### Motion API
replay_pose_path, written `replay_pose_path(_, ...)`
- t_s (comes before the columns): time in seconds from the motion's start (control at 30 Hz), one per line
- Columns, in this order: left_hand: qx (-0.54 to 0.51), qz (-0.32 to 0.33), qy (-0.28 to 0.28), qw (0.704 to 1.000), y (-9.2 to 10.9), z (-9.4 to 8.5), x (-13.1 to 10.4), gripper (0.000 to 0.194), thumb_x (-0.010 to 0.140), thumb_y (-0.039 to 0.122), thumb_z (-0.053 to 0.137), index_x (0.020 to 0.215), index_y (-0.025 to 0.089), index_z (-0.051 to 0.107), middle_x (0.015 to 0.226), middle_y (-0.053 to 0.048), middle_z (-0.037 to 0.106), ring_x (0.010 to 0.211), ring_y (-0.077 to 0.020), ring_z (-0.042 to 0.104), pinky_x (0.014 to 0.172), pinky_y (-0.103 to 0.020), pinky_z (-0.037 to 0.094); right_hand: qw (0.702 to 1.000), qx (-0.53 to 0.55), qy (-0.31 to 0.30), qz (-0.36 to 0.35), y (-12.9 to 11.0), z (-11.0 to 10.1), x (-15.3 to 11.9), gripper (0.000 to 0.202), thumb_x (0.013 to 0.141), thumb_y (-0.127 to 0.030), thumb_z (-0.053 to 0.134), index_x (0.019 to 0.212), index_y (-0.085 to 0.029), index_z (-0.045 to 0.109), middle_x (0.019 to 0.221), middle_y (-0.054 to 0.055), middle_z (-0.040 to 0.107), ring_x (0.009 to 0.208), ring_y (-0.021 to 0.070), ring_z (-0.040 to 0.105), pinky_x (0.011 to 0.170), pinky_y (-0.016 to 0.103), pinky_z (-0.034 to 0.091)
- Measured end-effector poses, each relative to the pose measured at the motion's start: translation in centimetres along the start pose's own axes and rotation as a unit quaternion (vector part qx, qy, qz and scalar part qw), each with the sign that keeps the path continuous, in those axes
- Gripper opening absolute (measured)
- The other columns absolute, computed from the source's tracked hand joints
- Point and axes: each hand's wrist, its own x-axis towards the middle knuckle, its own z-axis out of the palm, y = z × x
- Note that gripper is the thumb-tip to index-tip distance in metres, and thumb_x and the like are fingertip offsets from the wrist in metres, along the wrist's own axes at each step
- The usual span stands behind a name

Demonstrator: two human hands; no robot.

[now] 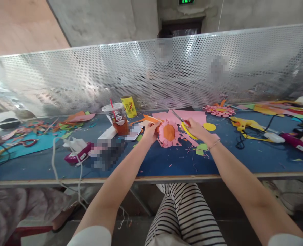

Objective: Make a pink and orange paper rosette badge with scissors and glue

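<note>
Well, left hand [151,131]: pinching orange paper [153,119]
Right hand [196,128]: gripping scissors [178,117]
Paper flower [169,132]: slipping blades might nick its fringe

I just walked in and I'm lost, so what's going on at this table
Someone sits at a blue table. Their right hand holds scissors, and their left hand pinches orange paper. A pink paper flower with an orange center is between the hands. Green scraps lie nearby, and a yellow glue gun rests to the right.

Sign [186,1] at top reads "EXIT", green letters. Cup [119,120] print too small to read. Yellow pack [129,106]: red marking, also unreadable.
</note>
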Motion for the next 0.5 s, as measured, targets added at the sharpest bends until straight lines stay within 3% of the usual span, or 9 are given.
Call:
replay_pose_path(0.1,-0.001,0.017,-0.021,1.0,-0.2,-0.1,0.1,0.025,0.055,0.02,0.075,0.073,0.015,0.059,0.065,0.001,0.064,0.054,-0.0089,0.058,0.057,-0.021,0.044,0.998,0.007,-0.019,-0.063,-2.1,0.9,-1.0,0.037,0.082,-0.052,0.036,0.096,-0.018,0.04,0.083,0.01,0.064,0.073,0.0217,0.061,0.057,0.026,0.037)
replay_pose_path(0.2,-0.007,0.036,-0.044,0.998,-0.4,0.0,0.1,0.025,0.055,0.018,0.074,0.076,0.016,0.06,0.069,0.001,0.065,0.059,-0.0099,0.06,0.063,-0.023,0.046,0.995,-0.051,0.009,-0.089,-3.5,1.7,-1.6,0.041,0.08,-0.052,0.04,0.101,-0.017,0.039,0.087,0.012,0.064,0.076,0.0236,0.061,0.059,0.028,0.037)
replay_pose_path(0.5,-0.012,0.032,-0.052,0.998,-0.4,0.1,0.0,0.027,0.055,0.018,0.075,0.077,0.016,0.06,0.072,0.0,0.065,0.064,-0.0112,0.061,0.066,-0.024,0.046,0.985,-0.142,0.041,-0.091,-3.4,2.0,-1.7,0.044,0.081,-0.052,0.036,0.103,-0.014,0.039,0.086,0.012,0.065,0.076,0.0262,0.062,0.064,0.032,0.037)
